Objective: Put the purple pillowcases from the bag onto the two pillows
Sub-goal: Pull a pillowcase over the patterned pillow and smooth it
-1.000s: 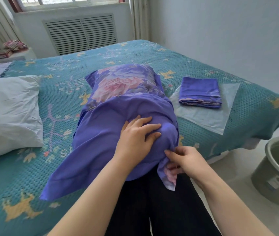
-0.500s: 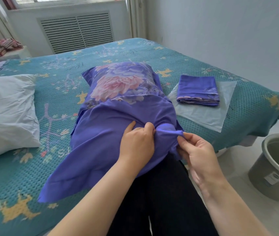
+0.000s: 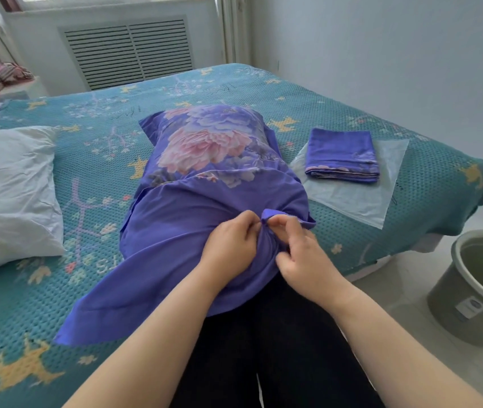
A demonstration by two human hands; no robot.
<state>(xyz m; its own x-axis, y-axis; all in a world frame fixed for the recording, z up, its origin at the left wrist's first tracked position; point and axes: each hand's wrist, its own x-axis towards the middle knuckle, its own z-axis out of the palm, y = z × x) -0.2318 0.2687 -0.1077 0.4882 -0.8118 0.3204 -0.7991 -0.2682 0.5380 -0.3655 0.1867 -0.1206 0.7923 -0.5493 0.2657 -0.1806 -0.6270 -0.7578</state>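
Spread over the teal bedspread (image 3: 337, 113): one pillow already inside its floral purple pillowcase (image 3: 213, 178), near end pulled toward the lap for closing. Left hand (image 3: 228, 245) and right hand (image 3: 302, 251) both pinching bunched cloth at the open end, probably tucking a corner. Waiting nearby: folded second pillowcase (image 3: 342, 154) on the clear bag (image 3: 352, 198), bare white pillow (image 3: 7, 189) at left.

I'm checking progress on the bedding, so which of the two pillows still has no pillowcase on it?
The white pillow at the left of the bed is bare. The other pillow, under both hands, is already inside the purple floral pillowcase.
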